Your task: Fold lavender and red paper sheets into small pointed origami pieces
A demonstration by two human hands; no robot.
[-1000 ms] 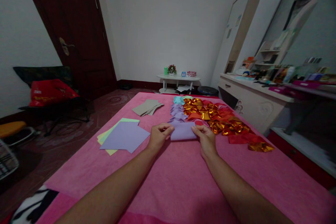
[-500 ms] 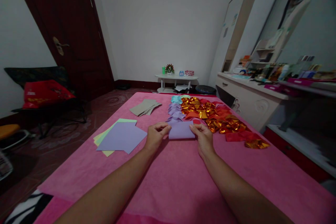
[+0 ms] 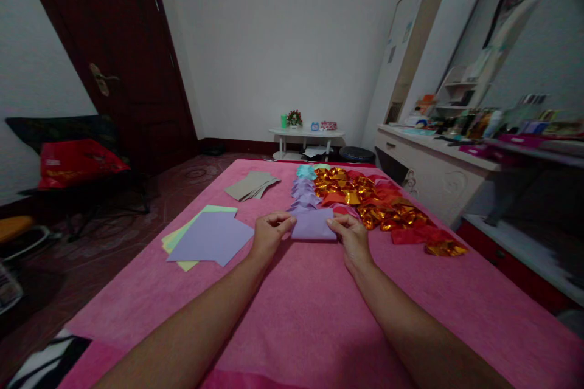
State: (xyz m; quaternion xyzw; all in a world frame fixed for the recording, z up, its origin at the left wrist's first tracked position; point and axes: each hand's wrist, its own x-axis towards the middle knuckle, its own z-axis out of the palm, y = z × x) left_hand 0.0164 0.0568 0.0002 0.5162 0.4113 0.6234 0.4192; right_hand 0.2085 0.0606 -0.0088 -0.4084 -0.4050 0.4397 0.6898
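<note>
A folded lilac paper sheet (image 3: 312,226) lies on the pink cloth (image 3: 314,310) between my hands. My left hand (image 3: 268,234) pinches its left edge, fingers closed on it. Pinching the right edge is my right hand (image 3: 351,237), curled the same way. Just behind the sheet runs a row of folded lilac paper pieces (image 3: 303,193), with one pale blue piece (image 3: 305,171) at the far end.
A stack of lilac, green and yellow sheets (image 3: 207,237) lies to the left, grey sheets (image 3: 252,185) further back. Gold and red foil pieces (image 3: 378,205) spread to the right. A dresser (image 3: 438,170) stands right, a dark door (image 3: 114,61) and chair (image 3: 73,164) left, a small white table (image 3: 306,137) behind.
The lilac sheet looks slightly narrower between my hands, which have drawn a little closer together. The view has shifted a little.
</note>
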